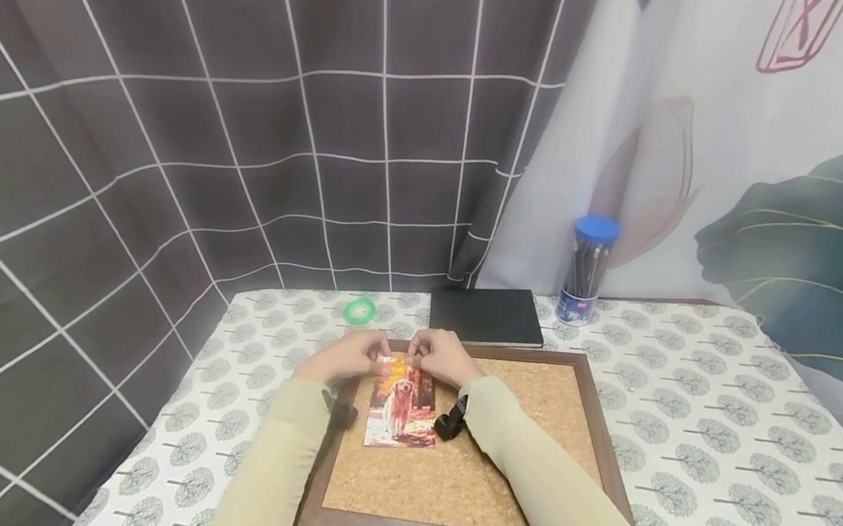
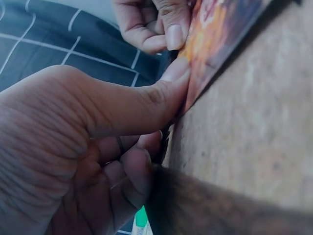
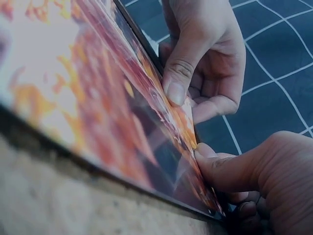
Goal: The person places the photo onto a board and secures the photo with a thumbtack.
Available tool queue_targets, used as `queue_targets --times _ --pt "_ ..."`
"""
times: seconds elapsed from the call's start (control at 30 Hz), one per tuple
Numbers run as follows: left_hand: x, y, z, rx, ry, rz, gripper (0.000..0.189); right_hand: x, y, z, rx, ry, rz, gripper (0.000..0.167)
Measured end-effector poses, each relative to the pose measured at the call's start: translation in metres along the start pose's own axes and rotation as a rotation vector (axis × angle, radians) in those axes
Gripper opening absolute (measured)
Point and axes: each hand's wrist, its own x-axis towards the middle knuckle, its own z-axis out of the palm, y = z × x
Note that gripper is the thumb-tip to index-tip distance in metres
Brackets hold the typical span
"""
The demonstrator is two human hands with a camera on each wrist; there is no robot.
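Note:
A photo print of a golden dog among autumn leaves (image 1: 402,411) lies over the upper left of a cork board (image 1: 456,481) with a brown wooden frame. At the photo's far edge, my left hand (image 1: 357,354) pinches near the left corner, thumb on the printed face and fingers curled behind. My right hand (image 1: 443,356) pinches the same edge farther right, its thumb (image 3: 220,171) pressed on the glossy surface. The two thumbs sit close together in the left wrist view. In the right wrist view the photo (image 3: 93,98) stands slightly off the cork and bends near the thumbs.
Beyond the board lies a black notebook (image 1: 486,317). A green ring-shaped roll (image 1: 360,311) rests at the back left of the patterned tablecloth (image 1: 678,441). To the back right stands a clear jar of pens with a blue lid (image 1: 589,269). Dark gridded curtain hangs behind.

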Motion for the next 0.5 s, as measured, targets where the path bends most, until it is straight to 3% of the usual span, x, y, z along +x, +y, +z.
queue_targets --times 0.2,0.37,0.5 --pt "-0.005 0.012 -0.002 0.116 0.015 0.014 0.018 -0.001 0.0 -0.001 0.013 0.018 0.007 0.012" --pt "-0.029 0.023 -0.012 0.21 0.036 0.044 0.033 -0.003 0.002 0.001 -0.002 0.011 -0.012 0.011" --pt "-0.05 0.016 -0.032 0.247 0.06 -0.003 0.05 -0.003 0.005 0.0 -0.008 0.012 -0.029 0.01"
